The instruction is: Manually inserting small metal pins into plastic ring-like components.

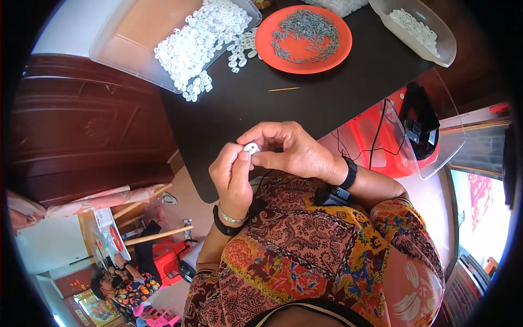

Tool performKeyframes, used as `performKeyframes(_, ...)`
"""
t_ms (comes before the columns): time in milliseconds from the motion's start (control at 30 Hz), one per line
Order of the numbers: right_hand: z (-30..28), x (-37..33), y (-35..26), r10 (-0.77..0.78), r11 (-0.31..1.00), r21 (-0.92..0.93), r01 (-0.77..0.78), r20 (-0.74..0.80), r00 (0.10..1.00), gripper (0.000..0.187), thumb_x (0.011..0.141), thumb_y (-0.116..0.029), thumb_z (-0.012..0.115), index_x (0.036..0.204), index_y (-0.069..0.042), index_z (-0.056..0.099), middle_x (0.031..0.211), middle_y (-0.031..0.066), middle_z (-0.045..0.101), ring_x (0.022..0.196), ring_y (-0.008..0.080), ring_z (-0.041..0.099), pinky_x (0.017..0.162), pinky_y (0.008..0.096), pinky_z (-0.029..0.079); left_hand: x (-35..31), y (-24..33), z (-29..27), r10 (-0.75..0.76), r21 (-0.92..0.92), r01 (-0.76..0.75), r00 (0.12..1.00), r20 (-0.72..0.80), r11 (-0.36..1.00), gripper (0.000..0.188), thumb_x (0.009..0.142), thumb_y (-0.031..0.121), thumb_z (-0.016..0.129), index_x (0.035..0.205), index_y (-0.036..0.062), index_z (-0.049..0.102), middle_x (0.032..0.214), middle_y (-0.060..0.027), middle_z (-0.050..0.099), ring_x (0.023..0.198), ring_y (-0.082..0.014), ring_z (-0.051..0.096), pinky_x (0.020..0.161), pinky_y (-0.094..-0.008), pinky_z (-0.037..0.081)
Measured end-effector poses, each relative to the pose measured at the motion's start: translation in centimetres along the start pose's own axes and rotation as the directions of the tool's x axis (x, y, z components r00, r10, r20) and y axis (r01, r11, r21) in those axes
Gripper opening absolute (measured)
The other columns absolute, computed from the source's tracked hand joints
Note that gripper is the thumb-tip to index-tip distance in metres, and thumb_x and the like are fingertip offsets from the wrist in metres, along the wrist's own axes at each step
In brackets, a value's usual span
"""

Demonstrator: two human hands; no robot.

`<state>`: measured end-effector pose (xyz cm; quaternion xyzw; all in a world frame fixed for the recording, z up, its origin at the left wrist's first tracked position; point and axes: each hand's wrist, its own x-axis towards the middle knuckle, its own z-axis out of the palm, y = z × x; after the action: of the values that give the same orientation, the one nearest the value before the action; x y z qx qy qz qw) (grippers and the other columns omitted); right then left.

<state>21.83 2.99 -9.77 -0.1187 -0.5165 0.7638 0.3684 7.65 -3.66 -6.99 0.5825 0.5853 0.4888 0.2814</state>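
Note:
A small white oval plastic piece with holes [251,147] is held over the table's near edge. My left hand [231,177] pinches it between thumb and fingers. From the other side, my right hand [291,150] closes its thumb and index finger on the same piece; whether a screw is also between those fingers is too small to tell. Beyond my hands stands an orange-red plate [345,38] bearing many small grey metal screws [308,27]. To its left, a heap of similar white pieces [201,41] fills part of a clear plastic bin [117,64] and spills onto the table.
A thin wooden stick [284,89] lies on the dark table [218,114]. At the far right sits a whitish scoop-shaped tray [448,52] with more white pieces. Right of the table are a clear box [456,143] and black cables [376,139]. Another person [122,280] sits at lower left.

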Motion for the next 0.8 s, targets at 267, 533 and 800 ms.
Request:
performKeyframes(267,-0.8,-0.3,-0.6,0.034,0.986,-0.163,-0.026,0.049,0.998,0.032,0.084,0.005,0.059,0.116,0.0,0.056,0.092,0.0037,0.063,0.083,0.0084,0.061,0.074,0.0229,0.049,-0.1,0.0,0.2,-0.119,-0.096,0.126,0.99,0.069,0.987,0.02,0.089,0.013,0.048,0.077,-0.0016,0.051,0.065,-0.002,0.049,0.058,-0.0075,0.044,0.053,-0.0222,0.036)
performKeyframes(533,0.1,-0.6,-0.6,0.059,0.982,-0.184,-0.045,0.068,0.996,0.039,0.083,0.006,0.059,0.121,-0.001,0.052,0.085,0.0006,0.06,0.083,0.0079,0.06,0.075,0.0225,0.047,-0.6,-0.6,0.7,-0.146,-0.383,0.117,0.988,-0.048,0.916,0.017,0.09,0.012,0.046,0.081,-0.0008,0.051,0.072,-0.0011,0.048,0.066,-0.0071,0.044,0.062,-0.0221,0.036)
performKeyframes(800,0.3,-0.6,0.0,0.053,0.998,-0.032,-0.052,0.045,0.998,0.043,0.083,0.004,0.061,0.124,-0.003,0.05,0.083,-0.0002,0.059,0.081,0.0072,0.059,0.074,0.0215,0.046,-0.4,0.2,0.8,-0.225,-0.475,0.159,0.971,-0.084,0.866,0.016,0.09,0.014,0.046,0.082,0.0009,0.05,0.077,-0.0024,0.049,0.071,-0.0085,0.044,0.065,-0.0222,0.035)
